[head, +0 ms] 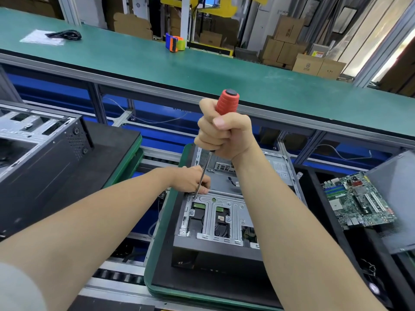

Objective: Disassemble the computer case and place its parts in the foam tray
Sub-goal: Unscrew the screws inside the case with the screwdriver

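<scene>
Head view, from the left: a second computer case (40,142), opened, on a black foam pad (112,149), well apart from the work. Beyond it, on the long green bench (202,68) — one coiled black cable (64,34) on a clear bag and, further right, one orange-and-blue tape dispenser (175,42). Cardboard boxes (314,63) stacked behind the bench at far right.

Centre: computer case (215,212) lying open side up on a black mat inside a green-edged carrier (161,232), silver drive cage at its near end. Left hand (193,180) low at the cage's far left corner, fingertips closed on the shaft of the screwdriver (226,104) just above the tip, tip down at a screw there. Right hand (224,133) higher, fist clamped round the red handle, forearm crossing the case's right half and hiding that side.

Right: foam tray (332,232), black, split into compartments. In the far compartment one green motherboard (357,203), tilted, with one grey side panel (395,203) overlapping its right edge. Near compartment only partly seen, loose black wires in it.

Count — two cases, one screwdriver, one motherboard, one panel.
</scene>
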